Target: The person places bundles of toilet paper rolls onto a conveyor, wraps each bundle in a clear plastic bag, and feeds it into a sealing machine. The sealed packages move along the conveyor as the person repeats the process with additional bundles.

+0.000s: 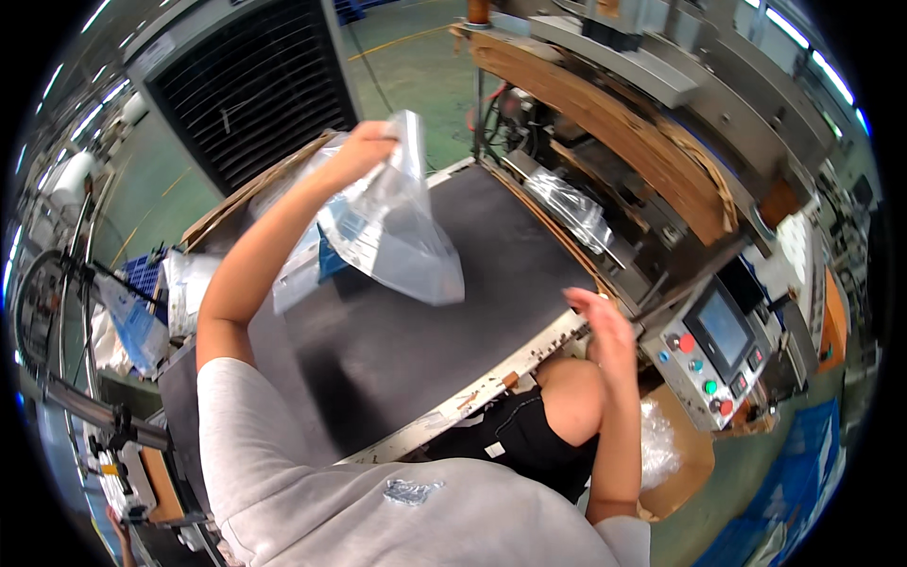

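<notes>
Your plastic bag [427, 260] was clear, your counter [397, 364] near-black with a brown-flecked white edge [442, 413], your shirt [321, 510] pale grey, the floor [411, 71] green.

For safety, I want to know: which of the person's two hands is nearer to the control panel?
The right hand: apparently empty, close to the control panel. The left hand is farther away, holding up a clear plastic bag.
</notes>
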Demonstrator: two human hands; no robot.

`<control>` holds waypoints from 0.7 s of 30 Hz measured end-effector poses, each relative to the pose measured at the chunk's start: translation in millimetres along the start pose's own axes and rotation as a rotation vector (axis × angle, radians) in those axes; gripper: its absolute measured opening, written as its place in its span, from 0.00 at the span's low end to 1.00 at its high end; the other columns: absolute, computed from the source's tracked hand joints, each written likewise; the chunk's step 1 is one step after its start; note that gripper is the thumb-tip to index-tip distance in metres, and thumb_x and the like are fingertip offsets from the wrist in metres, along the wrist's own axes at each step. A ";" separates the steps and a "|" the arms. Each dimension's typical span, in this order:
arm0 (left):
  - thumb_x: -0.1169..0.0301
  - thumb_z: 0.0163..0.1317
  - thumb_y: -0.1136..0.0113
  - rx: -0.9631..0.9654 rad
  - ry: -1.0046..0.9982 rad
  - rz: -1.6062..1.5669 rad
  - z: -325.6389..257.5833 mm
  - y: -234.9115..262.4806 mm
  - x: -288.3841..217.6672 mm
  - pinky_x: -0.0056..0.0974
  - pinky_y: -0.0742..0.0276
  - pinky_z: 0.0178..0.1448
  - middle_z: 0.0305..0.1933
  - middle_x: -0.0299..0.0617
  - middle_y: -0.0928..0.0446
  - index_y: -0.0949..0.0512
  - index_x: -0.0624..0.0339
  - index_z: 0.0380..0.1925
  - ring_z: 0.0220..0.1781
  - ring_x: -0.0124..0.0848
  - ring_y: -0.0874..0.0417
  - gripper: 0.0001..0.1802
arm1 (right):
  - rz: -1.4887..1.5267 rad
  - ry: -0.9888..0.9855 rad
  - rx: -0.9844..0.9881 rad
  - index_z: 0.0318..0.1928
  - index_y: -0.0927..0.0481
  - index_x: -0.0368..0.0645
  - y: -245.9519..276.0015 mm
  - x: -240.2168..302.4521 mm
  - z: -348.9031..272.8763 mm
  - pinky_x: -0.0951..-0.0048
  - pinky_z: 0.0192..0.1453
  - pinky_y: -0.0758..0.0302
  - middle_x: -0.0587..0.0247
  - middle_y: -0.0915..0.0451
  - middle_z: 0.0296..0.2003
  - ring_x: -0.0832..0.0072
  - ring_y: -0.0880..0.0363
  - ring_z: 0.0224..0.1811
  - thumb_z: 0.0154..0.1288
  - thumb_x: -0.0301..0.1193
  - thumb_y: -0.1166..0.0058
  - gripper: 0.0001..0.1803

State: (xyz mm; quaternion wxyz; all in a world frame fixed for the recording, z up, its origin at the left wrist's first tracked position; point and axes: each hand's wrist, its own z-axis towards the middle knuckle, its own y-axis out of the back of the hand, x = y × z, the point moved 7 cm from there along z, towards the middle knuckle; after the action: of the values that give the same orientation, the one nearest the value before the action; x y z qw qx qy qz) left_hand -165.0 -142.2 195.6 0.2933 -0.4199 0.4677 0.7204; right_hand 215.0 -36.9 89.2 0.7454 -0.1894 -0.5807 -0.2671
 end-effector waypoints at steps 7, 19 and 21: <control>0.78 0.54 0.55 0.171 -0.040 -0.187 44.0 -187.5 -12.6 0.31 0.29 0.32 0.24 0.30 0.27 0.24 0.63 0.29 0.27 0.21 0.27 0.09 | 0.727 -0.510 0.165 0.66 0.42 0.42 -52.8 -19.0 -9.2 0.69 0.56 0.27 0.57 0.26 0.51 0.70 0.24 0.50 0.67 0.37 0.50 0.30; 0.36 0.32 0.31 0.519 -0.152 0.784 -84.7 -206.5 58.5 0.61 0.65 0.71 0.73 0.59 0.63 0.60 0.54 0.70 0.74 0.56 0.63 0.70 | 0.653 -0.240 -0.779 0.46 0.28 0.42 159.8 -87.1 -133.8 0.72 0.53 0.27 0.64 0.23 0.43 0.76 0.24 0.47 0.66 0.26 0.51 0.09; 0.50 0.34 0.26 0.397 -0.037 0.659 -102.0 -191.2 44.5 0.53 0.51 0.68 0.67 0.55 0.45 0.51 0.55 0.68 0.70 0.51 0.47 0.62 | 0.651 -0.245 -0.793 0.49 0.29 0.41 161.8 -92.5 -139.3 0.73 0.54 0.28 0.64 0.23 0.45 0.76 0.25 0.48 0.67 0.26 0.52 0.11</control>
State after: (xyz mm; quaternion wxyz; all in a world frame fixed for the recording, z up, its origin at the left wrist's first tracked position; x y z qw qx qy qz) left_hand 3.5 -160.1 53.4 0.1299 -0.1691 0.7027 0.6788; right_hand 404.6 24.2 -31.1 0.5873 -0.6573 -0.4292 -0.1969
